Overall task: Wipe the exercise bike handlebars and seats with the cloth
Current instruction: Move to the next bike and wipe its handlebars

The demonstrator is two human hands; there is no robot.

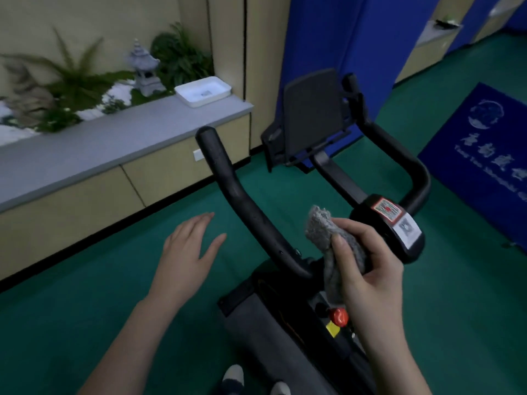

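The right hand (368,269) grips a grey cloth (320,226), with the thumb pressed across the front of it and the fingers curled round the back. The cloth is bunched, one end sticking up above the thumb and the other hanging down below the palm. It sits between the left handlebar (236,192) and the black centre block (390,232) of the exercise bike, which carries two stickers; whether the cloth touches the bike cannot be told. The left hand (188,252) is open and holds nothing, fingers straight and close together, thumb spread, hovering over the green floor (85,295) just left of the left handlebar and apart from it. The right handlebar (413,166) curves round behind the centre block. A dark screen holder (312,115) stands at the front of the bike, and a red knob (339,316) shows on the frame below the right hand. To the left, a grey surface (128,138) carries a white tray (202,91), a small stone lantern (144,69) and green plants (74,81). A blue mat (484,155) lies on the floor at the right
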